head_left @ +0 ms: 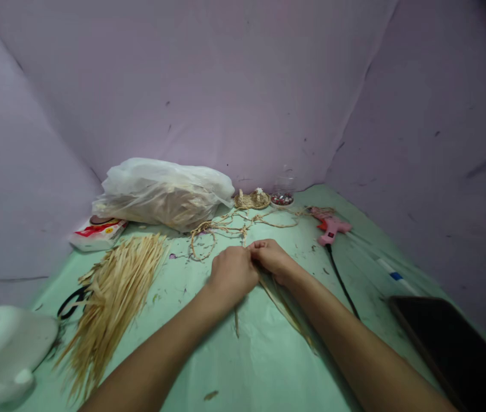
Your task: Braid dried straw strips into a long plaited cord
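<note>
My left hand (233, 270) and my right hand (272, 258) meet over the middle of the table, fingers closed on a twisted cord of dried plant fibre (244, 236). Its finished length runs away from me into a loose tangle of cord (226, 229). From under my right hand a long dried strip (288, 315) trails toward me, and a shorter end (236, 323) sticks out below my left hand. My fingers hide the exact spot where the strips join. On the left lies a bundle of dried fibre strips (118, 303).
Along the back are a plastic bag of fibre (166, 194), a small woven piece (252, 200) and a clear container of beads (283, 197). A pink glue gun (332, 228) with a black cable and a dark phone-like slab (453, 349) lie right. Scissors (71, 303) and a white ceramic pot (7, 349) are left.
</note>
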The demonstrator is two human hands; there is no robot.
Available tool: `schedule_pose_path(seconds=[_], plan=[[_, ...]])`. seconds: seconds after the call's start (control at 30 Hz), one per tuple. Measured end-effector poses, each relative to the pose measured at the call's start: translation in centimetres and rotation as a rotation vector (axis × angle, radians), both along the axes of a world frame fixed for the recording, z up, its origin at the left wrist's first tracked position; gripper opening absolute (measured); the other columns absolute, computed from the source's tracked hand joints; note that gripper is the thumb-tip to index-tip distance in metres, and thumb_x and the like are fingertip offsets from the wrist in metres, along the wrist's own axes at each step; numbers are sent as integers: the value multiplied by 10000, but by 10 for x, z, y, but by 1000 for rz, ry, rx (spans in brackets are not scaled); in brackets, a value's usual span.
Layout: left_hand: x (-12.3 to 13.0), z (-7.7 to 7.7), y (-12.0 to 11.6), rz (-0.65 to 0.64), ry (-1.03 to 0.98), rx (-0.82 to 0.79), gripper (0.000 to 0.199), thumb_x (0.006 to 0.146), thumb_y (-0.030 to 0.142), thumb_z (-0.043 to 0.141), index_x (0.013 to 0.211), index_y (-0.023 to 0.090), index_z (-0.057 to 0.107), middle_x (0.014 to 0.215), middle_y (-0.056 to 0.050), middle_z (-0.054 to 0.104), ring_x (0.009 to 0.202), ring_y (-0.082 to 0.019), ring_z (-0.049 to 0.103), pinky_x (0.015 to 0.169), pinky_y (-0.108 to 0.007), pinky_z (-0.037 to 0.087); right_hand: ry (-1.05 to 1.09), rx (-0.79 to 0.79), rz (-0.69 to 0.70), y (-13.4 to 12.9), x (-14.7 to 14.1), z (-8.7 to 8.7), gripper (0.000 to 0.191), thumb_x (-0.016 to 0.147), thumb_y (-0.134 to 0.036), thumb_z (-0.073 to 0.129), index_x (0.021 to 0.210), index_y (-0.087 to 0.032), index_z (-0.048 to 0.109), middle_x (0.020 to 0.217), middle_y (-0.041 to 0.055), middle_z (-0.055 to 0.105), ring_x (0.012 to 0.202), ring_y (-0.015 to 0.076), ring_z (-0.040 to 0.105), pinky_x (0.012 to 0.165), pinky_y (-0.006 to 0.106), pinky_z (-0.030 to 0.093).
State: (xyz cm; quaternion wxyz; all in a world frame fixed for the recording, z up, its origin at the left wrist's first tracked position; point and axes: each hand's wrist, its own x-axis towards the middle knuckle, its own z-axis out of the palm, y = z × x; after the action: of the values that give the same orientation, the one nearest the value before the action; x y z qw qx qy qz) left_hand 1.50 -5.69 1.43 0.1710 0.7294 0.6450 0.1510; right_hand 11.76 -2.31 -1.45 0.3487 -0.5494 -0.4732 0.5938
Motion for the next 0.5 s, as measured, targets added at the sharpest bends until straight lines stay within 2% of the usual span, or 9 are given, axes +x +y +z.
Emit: schedule_pose_path(seconds=[0.1, 0.2, 0.27, 0.37, 0.43, 0.5], plan=[[8, 0, -10, -59, 32, 21, 96, 638, 147, 527, 656, 142, 621, 614, -97, 562, 653, -218, 549, 605, -276, 357, 47, -8, -8, -1, -1, 1, 45, 532, -105, 489, 524, -134, 523, 398, -38, 456, 383, 62, 356, 400, 199, 248], [-3, 11, -2, -110, -78, -126, 56, 602, 154, 580, 546, 143, 583, 526, -54, 527, 580, -178, 531, 541, -238, 348, 57, 8, 5, -1, 0, 1, 32, 551, -117, 496, 533, -141, 509, 381, -49, 428, 356, 52, 318, 380, 195, 210], [-17, 19, 11, -21, -247, -243, 128, 651, 198, 559, 543, 131, 570, 502, -35, 522, 469, -127, 487, 459, -215, 323, 28, 9, 28, 0, 1, 0, 55, 583, -144, 502, 528, -145, 502, 340, -64, 373, 314, 41, 252, 357, 198, 151], [-34, 25, 28, 252, -615, -328, 103, 706, 208, 517, 717, 119, 566, 621, -32, 587, 358, -66, 419, 356, -189, 269, 11, -2, 55, 2, 2, -1, 112, 623, -191, 517, 521, -147, 502, 321, -67, 349, 288, 37, 217, 341, 202, 119], [-37, 22, 32, 292, -829, -524, 105, 713, 182, 513, 782, 109, 544, 647, -38, 596, 352, -53, 426, 330, -169, 270, 43, -13, 50, 2, 2, -1, 92, 621, -184, 519, 539, -144, 513, 363, -48, 422, 298, 41, 268, 338, 196, 155], [-34, 15, 32, 240, -966, -759, 85, 720, 146, 498, 762, 86, 542, 619, -47, 585, 379, -54, 460, 348, -154, 329, 107, -24, 43, 2, 1, -2, 53, 610, -160, 514, 562, -141, 523, 424, -25, 494, 333, 53, 358, 354, 187, 225]])
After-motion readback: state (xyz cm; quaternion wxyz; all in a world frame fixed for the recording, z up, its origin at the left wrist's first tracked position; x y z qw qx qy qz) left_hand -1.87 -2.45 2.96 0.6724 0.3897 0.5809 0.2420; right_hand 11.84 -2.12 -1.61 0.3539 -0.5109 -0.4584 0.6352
